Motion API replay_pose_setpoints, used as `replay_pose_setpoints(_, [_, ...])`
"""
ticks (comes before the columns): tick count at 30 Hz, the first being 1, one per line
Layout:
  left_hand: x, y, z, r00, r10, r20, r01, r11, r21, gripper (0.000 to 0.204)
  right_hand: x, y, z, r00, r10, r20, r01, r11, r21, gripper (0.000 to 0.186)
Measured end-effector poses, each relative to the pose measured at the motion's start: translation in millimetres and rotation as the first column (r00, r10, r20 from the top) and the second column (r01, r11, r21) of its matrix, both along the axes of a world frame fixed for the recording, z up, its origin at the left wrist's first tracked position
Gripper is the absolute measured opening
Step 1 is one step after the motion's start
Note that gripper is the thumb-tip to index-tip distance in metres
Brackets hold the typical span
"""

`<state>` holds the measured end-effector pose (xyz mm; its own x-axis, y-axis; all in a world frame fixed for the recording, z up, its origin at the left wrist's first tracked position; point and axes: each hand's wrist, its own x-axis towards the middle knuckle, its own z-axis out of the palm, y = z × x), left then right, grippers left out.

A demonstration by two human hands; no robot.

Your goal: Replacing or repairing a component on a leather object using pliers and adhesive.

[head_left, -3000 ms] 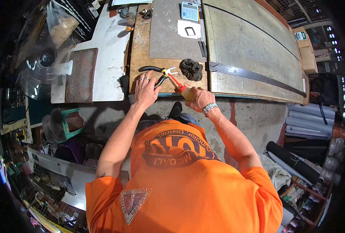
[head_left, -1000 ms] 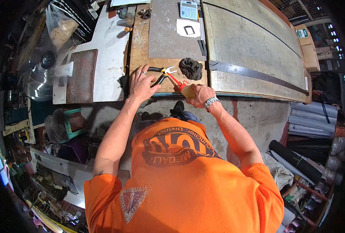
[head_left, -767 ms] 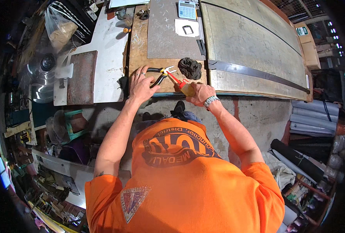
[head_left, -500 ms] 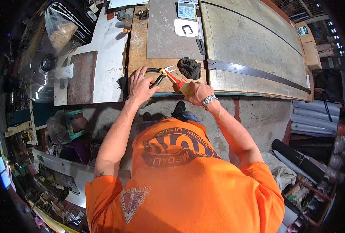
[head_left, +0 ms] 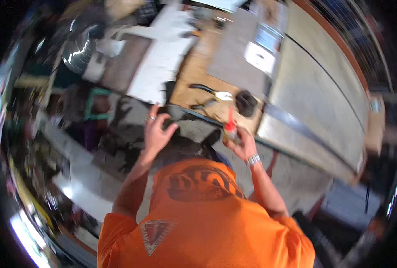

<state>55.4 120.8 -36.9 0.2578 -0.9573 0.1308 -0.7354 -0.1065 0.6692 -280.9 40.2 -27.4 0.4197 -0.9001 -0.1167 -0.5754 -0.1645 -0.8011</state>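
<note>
From over here I have the right hand point(head_left: 243, 145) closed round the bottle point(head_left: 230, 128); beyond that grip, a little left, the pliers point(head_left: 217, 94) lie spread on the bench point(head_left: 199, 67), the rag point(head_left: 246, 103) just right of them; well left, the left hand point(head_left: 157, 130) hangs, fingers apart

Pliers point(head_left: 215, 94) are showing black plastic-looking grips and a bright metal head, squeeze bottle point(head_left: 230, 128) is looking like see-through plastic with a smooth red plastic spout, dark bundle point(head_left: 245, 103) is reading as rough matt cloth. Bench board point(head_left: 197, 64) is showing plain matt wood, white sheet point(head_left: 259, 58) is passing for paper. Wristband point(head_left: 253, 160) is glinting like metal, shirt point(head_left: 198, 219) is looking like matt cloth, blur is hiding finer texture
</note>
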Motion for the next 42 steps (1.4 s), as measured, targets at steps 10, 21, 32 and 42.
replay_pose_setpoints(10, [33, 142, -28, 0.917, 0.398, -0.015, -0.396, 0.916, 0.067, 0.037, 152, 8, 19, 0.896, 0.412, 0.164, -0.419, 0.908, 0.006, 0.046])
replay_pose_setpoints(21, [251, 289, -30, 0.426, 0.904, -0.04, -0.905, 0.424, -0.042, 0.034, 400, 92, 19, 0.722, 0.677, 0.141, -0.669, 0.736, -0.106, 0.045])
replay_pose_setpoints(32, [437, 312, -70, 0.088, 0.988, -0.125, -0.992, 0.075, -0.103, 0.033, 743, 119, 24, 0.536, 0.66, 0.526, -0.793, 0.607, 0.046, 0.045])
replay_pose_setpoints(42, [506, 302, -95, 0.033, 0.994, 0.104, -0.998, 0.039, -0.052, 0.04, 1193, 95, -66, 0.25, 0.489, 0.835, -0.862, 0.506, -0.038, 0.052])
